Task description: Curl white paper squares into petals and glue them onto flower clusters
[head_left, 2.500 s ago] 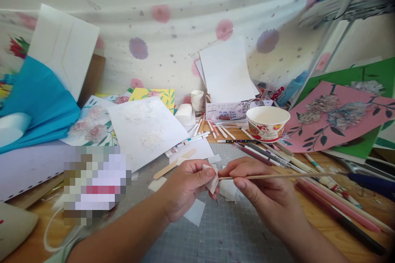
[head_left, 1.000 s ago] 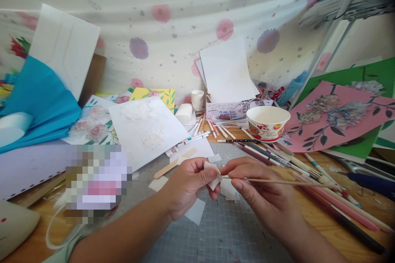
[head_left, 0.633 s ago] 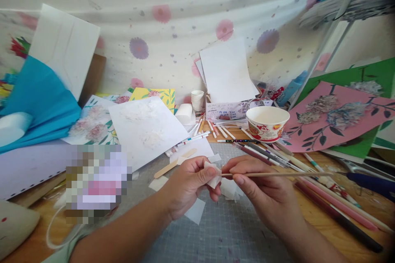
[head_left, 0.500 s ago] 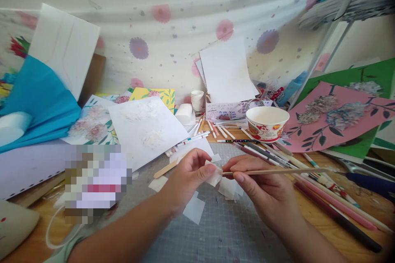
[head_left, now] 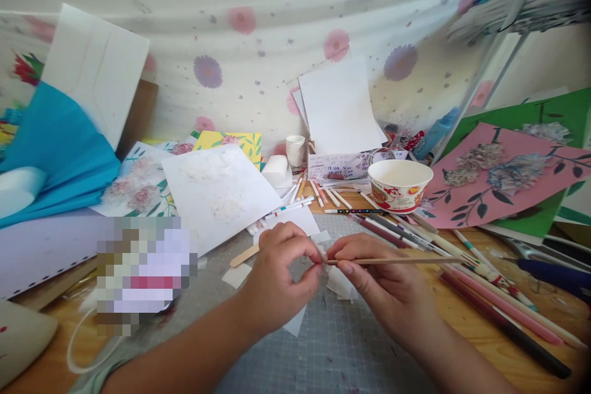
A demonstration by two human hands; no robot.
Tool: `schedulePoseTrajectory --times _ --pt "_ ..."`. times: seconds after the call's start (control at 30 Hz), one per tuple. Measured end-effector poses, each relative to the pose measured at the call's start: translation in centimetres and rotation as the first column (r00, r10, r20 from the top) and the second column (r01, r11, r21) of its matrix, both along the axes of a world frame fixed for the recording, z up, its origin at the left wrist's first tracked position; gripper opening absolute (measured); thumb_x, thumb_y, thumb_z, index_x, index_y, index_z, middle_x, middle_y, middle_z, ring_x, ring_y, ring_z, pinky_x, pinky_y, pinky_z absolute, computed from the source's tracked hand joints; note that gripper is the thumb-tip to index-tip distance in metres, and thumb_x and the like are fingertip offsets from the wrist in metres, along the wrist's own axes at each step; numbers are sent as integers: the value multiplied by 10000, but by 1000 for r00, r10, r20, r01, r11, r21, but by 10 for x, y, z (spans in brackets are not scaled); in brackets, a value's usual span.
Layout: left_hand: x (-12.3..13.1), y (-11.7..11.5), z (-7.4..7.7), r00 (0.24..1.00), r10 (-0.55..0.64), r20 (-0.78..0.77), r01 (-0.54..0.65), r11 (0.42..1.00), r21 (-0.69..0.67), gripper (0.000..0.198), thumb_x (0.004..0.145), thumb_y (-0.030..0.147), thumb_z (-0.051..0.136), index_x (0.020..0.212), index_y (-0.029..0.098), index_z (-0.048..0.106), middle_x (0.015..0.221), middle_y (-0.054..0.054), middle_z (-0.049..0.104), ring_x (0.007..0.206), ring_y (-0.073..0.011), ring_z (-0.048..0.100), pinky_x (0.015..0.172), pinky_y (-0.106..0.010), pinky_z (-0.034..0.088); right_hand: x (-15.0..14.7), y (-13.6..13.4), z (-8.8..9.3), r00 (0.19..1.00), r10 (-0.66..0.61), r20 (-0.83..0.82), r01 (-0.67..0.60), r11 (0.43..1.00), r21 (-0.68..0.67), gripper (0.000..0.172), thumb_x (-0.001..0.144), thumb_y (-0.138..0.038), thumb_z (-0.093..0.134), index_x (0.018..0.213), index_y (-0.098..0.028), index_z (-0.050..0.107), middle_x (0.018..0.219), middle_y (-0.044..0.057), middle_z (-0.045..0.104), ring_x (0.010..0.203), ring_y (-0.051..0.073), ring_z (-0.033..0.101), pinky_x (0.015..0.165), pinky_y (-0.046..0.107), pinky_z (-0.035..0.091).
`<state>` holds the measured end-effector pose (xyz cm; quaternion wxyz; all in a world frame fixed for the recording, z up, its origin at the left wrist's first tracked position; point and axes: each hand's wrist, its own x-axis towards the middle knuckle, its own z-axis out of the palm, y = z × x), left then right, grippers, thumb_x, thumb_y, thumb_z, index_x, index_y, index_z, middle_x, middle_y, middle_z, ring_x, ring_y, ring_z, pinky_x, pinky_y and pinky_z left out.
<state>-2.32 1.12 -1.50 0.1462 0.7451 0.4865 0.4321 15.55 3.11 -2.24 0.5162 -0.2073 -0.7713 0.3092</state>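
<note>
My right hand [head_left: 388,283] grips a thin wooden stick [head_left: 415,260], which lies nearly level and points to the right past my fingers. At the stick's left tip, my left hand [head_left: 284,271] pinches a small white paper square [head_left: 322,252]; it looks bunched around the tip and my fingers hide most of it. Below my hands, a few loose paper pieces [head_left: 341,284] lie on the grey cutting mat [head_left: 332,351]. A flat craft stick [head_left: 244,255] rests just beyond my left wrist.
A white paper sheet with textured white patches [head_left: 221,184] lies at the back left. Behind my right hand stands a paper bowl [head_left: 400,188]. Markers and brushes [head_left: 503,308] spread along the right, near blue-handled scissors [head_left: 554,277]. A pink flower picture [head_left: 489,197] leans there.
The paper square, spread flat at the stick's tip before, is now gathered and mostly covered by my left fingers. My left thumb and fingers have curled in; my right hand has shifted slightly left.
</note>
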Motion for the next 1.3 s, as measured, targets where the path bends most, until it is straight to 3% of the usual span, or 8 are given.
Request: schedulePoseTrajectory --times 0.2,0.33,0.47,0.73,0.87,1.0,1.13,1.3 --pt "-1 4 -2 947 -14 320 91 970 -227 101 730 155 620 635 173 596 725 -4 535 729 -165 510 712 -285 363 0 2 -3 1000 8 7 -8 1000 -28 158 890 -103 552 936 -220 648 886 38 664 855 185 633 752 310 508" --pt "0 6 -4 820 99 564 180 890 -418 94 720 208 616 649 169 567 656 26 509 659 -133 447 638 -254 331 2 4 -5 1000 -26 1 26 998 -64 131 891 -137 557 921 -214 659 881 36 662 852 183 633 758 311 506" --pt "1 11 -7 714 200 671 214 850 -481 129 682 244 640 645 161 547 608 43 489 615 -113 411 614 -243 316 8 12 -8 994 -110 20 112 973 -203 82 873 -236 598 851 -210 672 862 41 676 778 184 633 665 294 512" --pt "-5 21 -16 879 196 435 11 903 -429 129 736 283 576 683 167 556 649 25 492 636 -135 438 622 -259 335 27 33 -12 972 -226 -59 184 896 -404 165 854 -350 638 828 -187 654 791 36 672 688 162 662 624 275 563" --pt "-3 23 -19 956 132 261 -36 939 -341 36 691 190 623 661 171 630 754 -14 564 783 -187 516 754 -306 359 24 32 -7 971 -207 -123 132 885 -446 199 823 -383 669 818 -185 656 778 32 680 676 157 672 611 260 574" --pt "-1 19 -17 999 32 37 -23 974 -224 168 745 172 593 888 189 678 862 -38 609 874 -211 552 800 -330 380 19 27 -4 976 -155 -150 73 892 -446 194 814 -372 684 799 -179 671 793 37 677 660 149 661 604 253 569" --pt "0 11 -11 993 30 110 -23 998 -65 96 825 220 526 789 172 601 771 -20 591 767 -175 548 740 -304 404 14 20 -5 983 -101 -156 23 899 -438 166 834 -342 669 812 -178 680 792 38 667 674 152 654 621 265 568" --pt "6 4 -7 993 -34 110 54 982 -180 128 752 230 612 650 170 565 661 2 581 676 -160 531 671 -283 388 5 11 -11 986 -43 -158 -25 913 -407 98 857 -303 648 847 -211 680 839 23 663 725 148 631 652 255 539"
